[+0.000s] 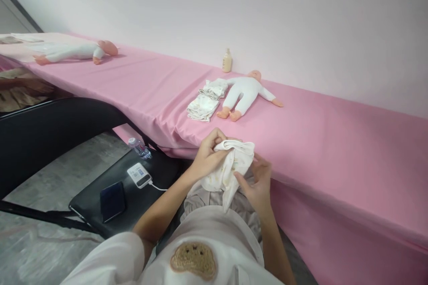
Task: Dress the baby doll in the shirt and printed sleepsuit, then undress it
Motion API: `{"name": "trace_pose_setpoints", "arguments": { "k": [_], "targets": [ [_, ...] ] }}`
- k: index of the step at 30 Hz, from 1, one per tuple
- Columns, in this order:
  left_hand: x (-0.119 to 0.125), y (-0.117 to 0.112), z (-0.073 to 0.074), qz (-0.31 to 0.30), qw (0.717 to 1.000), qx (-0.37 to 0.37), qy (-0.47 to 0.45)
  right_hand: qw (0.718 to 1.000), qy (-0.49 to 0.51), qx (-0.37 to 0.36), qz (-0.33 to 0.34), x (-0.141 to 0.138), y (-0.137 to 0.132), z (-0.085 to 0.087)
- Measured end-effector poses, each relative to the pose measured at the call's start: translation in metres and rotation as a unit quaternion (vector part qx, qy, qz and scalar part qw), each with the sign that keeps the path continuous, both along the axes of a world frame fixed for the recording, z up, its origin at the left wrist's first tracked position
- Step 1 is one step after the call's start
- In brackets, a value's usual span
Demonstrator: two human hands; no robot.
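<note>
Over my lap, at the table's edge, I hold a white printed baby garment [234, 164] that is bunched and partly folded. My left hand [212, 153] grips its upper left edge, with the fingers tucked behind and into the cloth. On the other side my right hand [256, 182] pinches the garment, thumb in front and fingers behind. A loose corner hangs down toward my shirt. On the table ahead lie folded printed baby clothes [207, 100] beside a baby doll [245, 91] in a white suit, on its back.
A pale yellow bottle [227, 61] stands by the wall. Another doll [76, 50] lies far left on the pink-covered table [334, 142]. A black chair [90, 173] at my left bears a phone [113, 201], a white power bank [139, 175] with a cable, and a water bottle [139, 148].
</note>
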State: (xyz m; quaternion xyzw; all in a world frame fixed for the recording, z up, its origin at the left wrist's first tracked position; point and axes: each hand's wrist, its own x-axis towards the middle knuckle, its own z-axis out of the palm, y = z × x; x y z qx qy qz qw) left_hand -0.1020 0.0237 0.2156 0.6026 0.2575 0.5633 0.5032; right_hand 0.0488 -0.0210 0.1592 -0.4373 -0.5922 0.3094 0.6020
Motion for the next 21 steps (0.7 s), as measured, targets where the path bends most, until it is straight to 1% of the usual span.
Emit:
{"name": "trace_pose_setpoints", "arguments": {
  "k": [2,4,6,9,12,15,16,17,19,21],
  "targets": [
    [-0.004,-0.001,0.004,-0.007,1.0,-0.011,-0.001,0.998,-0.059,-0.019,0.023,-0.004,0.003,-0.018],
    [-0.008,-0.003,0.006,-0.02,0.999,-0.026,-0.005,0.992,-0.118,-0.023,0.046,-0.006,0.007,-0.032],
    [-0.013,-0.005,0.009,-0.024,0.999,-0.036,-0.004,0.985,-0.159,-0.009,0.06,-0.007,0.011,-0.04],
    [-0.02,-0.009,0.012,-0.016,0.999,-0.036,0.001,0.98,-0.192,-0.011,0.056,-0.006,0.016,-0.045],
    [-0.026,-0.012,0.016,-0.005,1.0,-0.025,0.002,0.979,-0.197,-0.019,0.051,-0.004,0.017,-0.044],
    [-0.031,-0.015,0.017,0.006,1.0,-0.018,0.016,0.979,-0.196,-0.007,0.056,0.001,0.017,-0.039],
    [-0.033,-0.015,0.017,0.018,0.999,-0.013,0.024,0.981,-0.189,-0.007,0.047,0.004,0.017,-0.036],
    [-0.035,-0.014,0.017,0.036,0.999,-0.007,0.032,0.984,-0.177,-0.011,0.03,0.008,0.016,-0.033],
    [-0.041,-0.012,0.015,0.078,0.996,0.001,0.048,0.99,-0.134,-0.024,-0.027,0.017,0.014,-0.024],
    [-0.047,-0.009,0.012,0.096,0.993,-0.009,0.061,0.99,-0.104,-0.025,-0.092,0.028,0.01,-0.01]
  ]
}}
